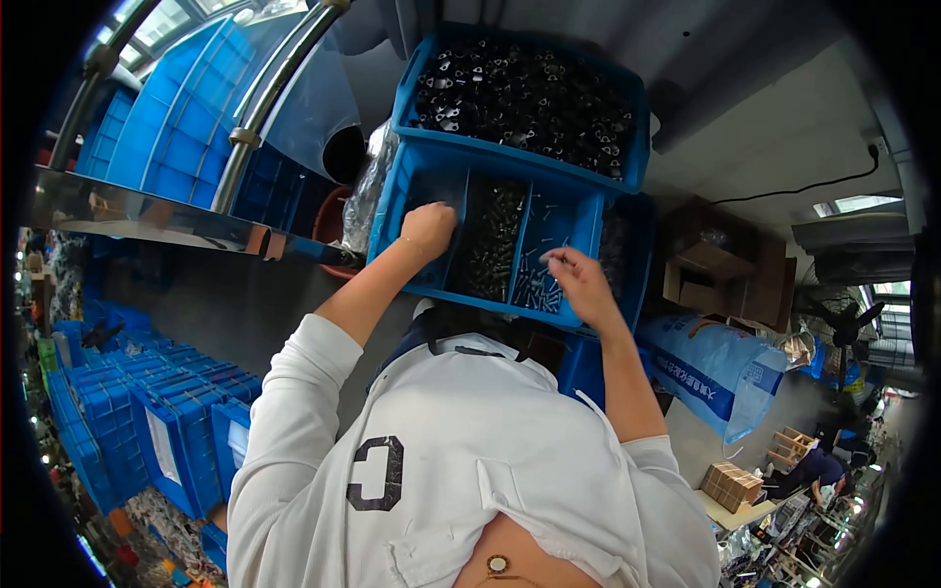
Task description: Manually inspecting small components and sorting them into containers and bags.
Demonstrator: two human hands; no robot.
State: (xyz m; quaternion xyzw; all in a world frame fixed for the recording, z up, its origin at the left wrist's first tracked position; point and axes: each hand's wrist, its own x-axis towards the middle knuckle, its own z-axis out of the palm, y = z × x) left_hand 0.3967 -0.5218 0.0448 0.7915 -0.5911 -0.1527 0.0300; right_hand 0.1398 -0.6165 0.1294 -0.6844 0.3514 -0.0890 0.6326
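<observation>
Parts workshop (stacked blue crates [147,431], screws [490,240])

Head-worn fisheye, steeply downward, close.

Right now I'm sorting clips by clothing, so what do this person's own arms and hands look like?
Both arms wear white sleeves pushed up past the elbows, so the forearms are bare. The left hand and right hand are bare too: no gloves, and no rings or watch that I can make out. The white garment carries a large dark printed letter shape.

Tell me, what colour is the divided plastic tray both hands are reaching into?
The divided plastic tray is bright blue, seen best in the head view.
</observation>
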